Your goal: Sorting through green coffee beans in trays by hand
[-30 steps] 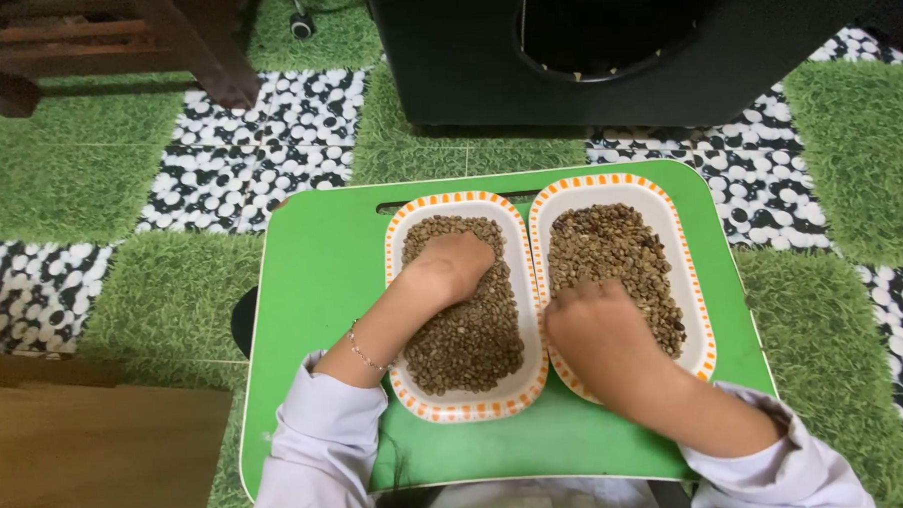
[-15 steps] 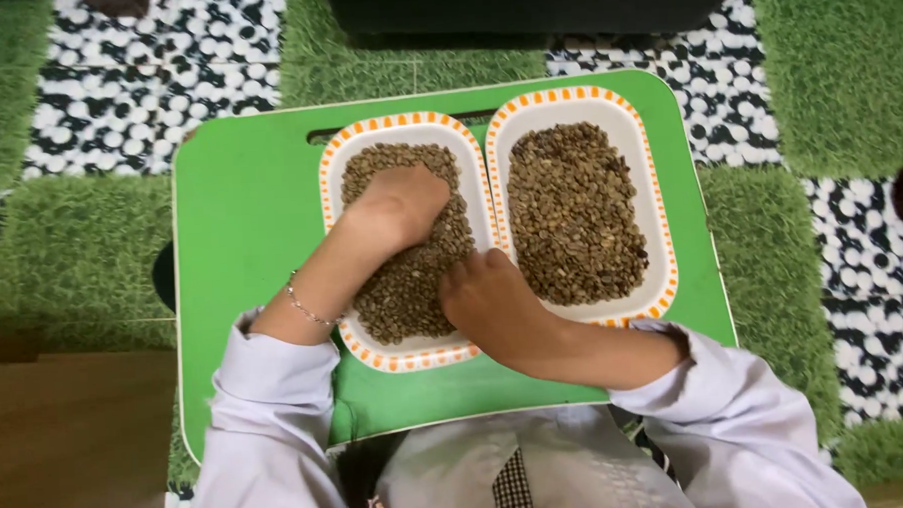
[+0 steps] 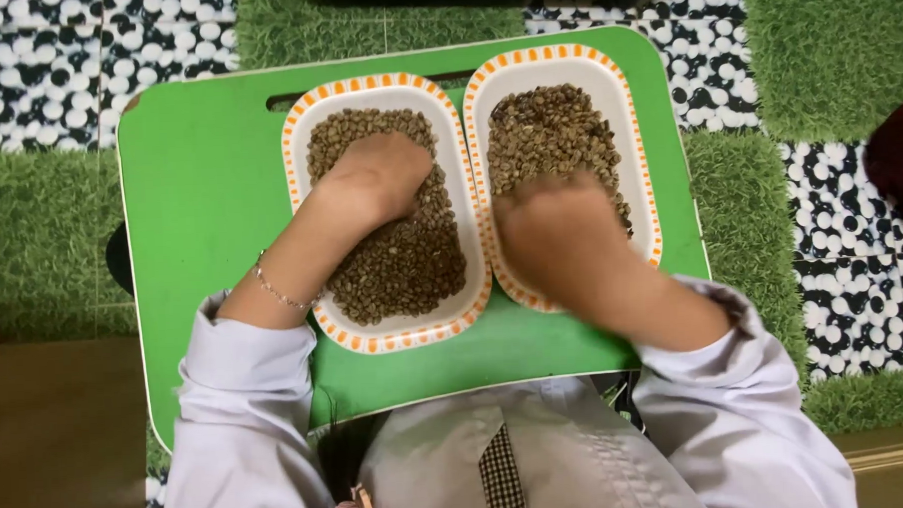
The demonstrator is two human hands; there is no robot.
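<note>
Both hands rest knuckles-up in beans, left hand (image 3: 377, 174) curled, blurred right hand (image 3: 551, 225) seemingly loose.

Floor mats (image 3: 835, 50) — fake grass and pebble-print squares.

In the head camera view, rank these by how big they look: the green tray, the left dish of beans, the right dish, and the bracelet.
1. Green tray, clearly largest.
2. Left dish and right dish: they look alike, so no ranking between them.
3. Bracelet, smallest.

Green lap table (image 3: 209, 192), 2 bean-filled trays (image 3: 371, 87)
</note>
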